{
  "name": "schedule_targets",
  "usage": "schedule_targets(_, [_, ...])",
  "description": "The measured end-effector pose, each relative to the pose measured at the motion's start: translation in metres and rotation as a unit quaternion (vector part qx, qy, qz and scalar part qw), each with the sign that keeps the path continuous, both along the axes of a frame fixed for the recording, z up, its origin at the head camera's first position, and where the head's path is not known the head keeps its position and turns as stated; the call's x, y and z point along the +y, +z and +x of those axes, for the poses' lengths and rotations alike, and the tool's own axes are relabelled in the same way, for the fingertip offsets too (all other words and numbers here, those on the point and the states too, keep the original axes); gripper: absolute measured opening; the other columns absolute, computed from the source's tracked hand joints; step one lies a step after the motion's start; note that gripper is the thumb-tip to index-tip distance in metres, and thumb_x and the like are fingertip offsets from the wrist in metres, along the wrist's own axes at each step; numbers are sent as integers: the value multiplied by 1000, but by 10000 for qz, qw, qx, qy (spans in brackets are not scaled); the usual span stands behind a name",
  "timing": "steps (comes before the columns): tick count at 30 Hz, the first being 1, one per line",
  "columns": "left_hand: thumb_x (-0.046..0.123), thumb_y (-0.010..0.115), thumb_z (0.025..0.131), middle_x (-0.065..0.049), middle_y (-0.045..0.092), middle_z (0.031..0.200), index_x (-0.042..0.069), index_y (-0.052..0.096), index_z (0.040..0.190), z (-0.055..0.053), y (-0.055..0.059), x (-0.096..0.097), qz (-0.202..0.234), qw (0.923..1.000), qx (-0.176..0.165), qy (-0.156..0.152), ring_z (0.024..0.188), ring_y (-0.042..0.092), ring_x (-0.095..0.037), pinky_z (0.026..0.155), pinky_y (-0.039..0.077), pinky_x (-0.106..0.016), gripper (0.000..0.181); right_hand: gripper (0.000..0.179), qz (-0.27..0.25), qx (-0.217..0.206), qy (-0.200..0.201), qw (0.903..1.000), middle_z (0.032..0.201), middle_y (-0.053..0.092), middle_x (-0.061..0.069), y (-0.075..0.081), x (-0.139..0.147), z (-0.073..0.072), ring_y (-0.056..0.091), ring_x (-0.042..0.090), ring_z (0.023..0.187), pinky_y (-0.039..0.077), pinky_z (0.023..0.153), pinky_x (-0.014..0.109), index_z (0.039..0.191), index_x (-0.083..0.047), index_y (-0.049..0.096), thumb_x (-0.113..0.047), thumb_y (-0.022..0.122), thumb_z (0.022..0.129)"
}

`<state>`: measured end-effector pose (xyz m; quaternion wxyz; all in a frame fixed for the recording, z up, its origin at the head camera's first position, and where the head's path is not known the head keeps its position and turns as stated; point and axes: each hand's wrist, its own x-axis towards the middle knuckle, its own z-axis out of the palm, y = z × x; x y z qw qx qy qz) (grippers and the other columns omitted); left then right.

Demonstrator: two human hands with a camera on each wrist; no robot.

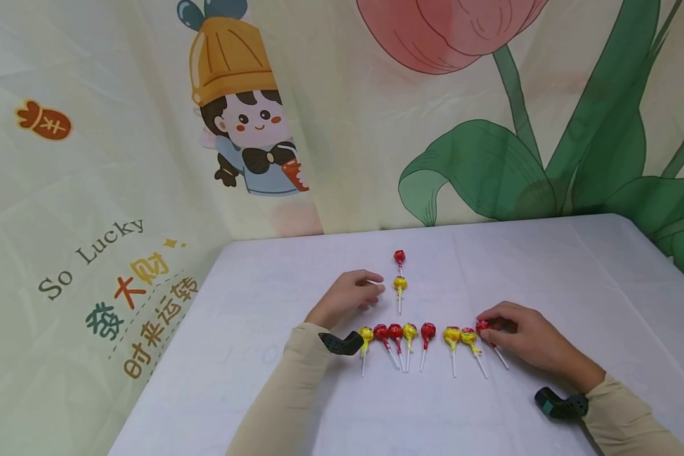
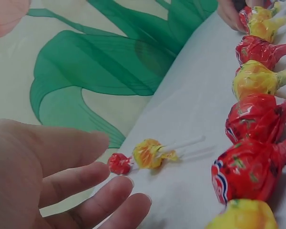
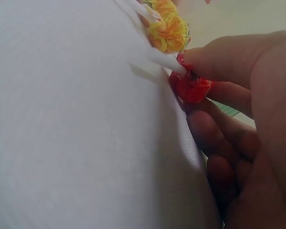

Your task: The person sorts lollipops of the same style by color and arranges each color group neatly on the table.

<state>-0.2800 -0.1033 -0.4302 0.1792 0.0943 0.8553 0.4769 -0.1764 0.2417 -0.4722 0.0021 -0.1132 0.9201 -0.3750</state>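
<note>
At the right end of a row of lollipops, my right hand [image 1: 527, 335] pinches a red lollipop [image 3: 193, 88] by its wrapped head between thumb and fingers. Its white stick points toward the front of the table. Just left of it lie two yellow lollipops [image 1: 451, 337]. My left hand [image 1: 350, 296] hovers with loosely bent fingers and holds nothing. Beside its fingertips, a yellow lollipop [image 1: 400, 284] lies in line with a red lollipop [image 1: 399, 256] behind it. Below the left hand are several more red and yellow lollipops [image 2: 248, 169], heads away from me.
A white cloth covers the table [image 1: 251, 392]. Behind it hangs a printed curtain [image 1: 348, 126] with a cartoon figure and a large flower. Dark bands [image 1: 342, 342] sit on both wrists. A gap parts the row's left group from its right group.
</note>
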Motion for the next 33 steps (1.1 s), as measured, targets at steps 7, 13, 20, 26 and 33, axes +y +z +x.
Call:
schedule_targets(7, [39, 61, 99, -1, 70, 108, 15, 66, 128, 14, -4, -12, 103, 9987, -66, 487, 94, 65, -23, 86, 52, -36, 38, 24, -68, 4, 15, 10000, 97, 61, -5, -2, 1, -1, 54, 18, 90, 50, 76, 26, 111, -19, 70, -31, 76, 91])
schedule_targets(13, [37, 60, 100, -1, 70, 107, 15, 66, 128, 23, -8, -20, 181, 9988, 6, 463, 92, 64, -21, 85, 53, -34, 36, 24, -98, -31, -54, 9999, 95, 61, -5, -2, 1, 0, 54, 18, 90, 49, 76, 27, 109, -18, 70, -32, 75, 91])
schedule_targets(20, [33, 62, 99, -3, 70, 103, 16, 67, 126, 35, -9, -28, 197, 9985, 6, 508, 92, 64, -22, 83, 52, -35, 32, 30, -271, -324, -112, 9990, 98, 62, -2, 4, 3, -3, 54, 21, 92, 51, 76, 28, 112, -16, 69, -37, 74, 91])
schedule_targets(26, [37, 65, 97, 0, 68, 101, 21, 68, 124, 41, -13, -34, -135, 9994, 256, 202, 93, 61, -22, 83, 50, -37, 32, 34, -484, -404, -155, 9979, 102, 64, 0, 6, 4, -4, 55, 21, 93, 52, 75, 27, 115, -13, 68, -38, 73, 92])
schedule_targets(33, [38, 68, 96, 1, 68, 104, 20, 67, 125, 45, -15, -40, -284, 9992, 256, -118, 90, 62, -22, 79, 52, -37, 34, 32, -724, -436, -149, 9963, 105, 65, 1, 5, 6, -3, 56, 22, 94, 53, 75, 27, 116, -12, 68, -34, 73, 93])
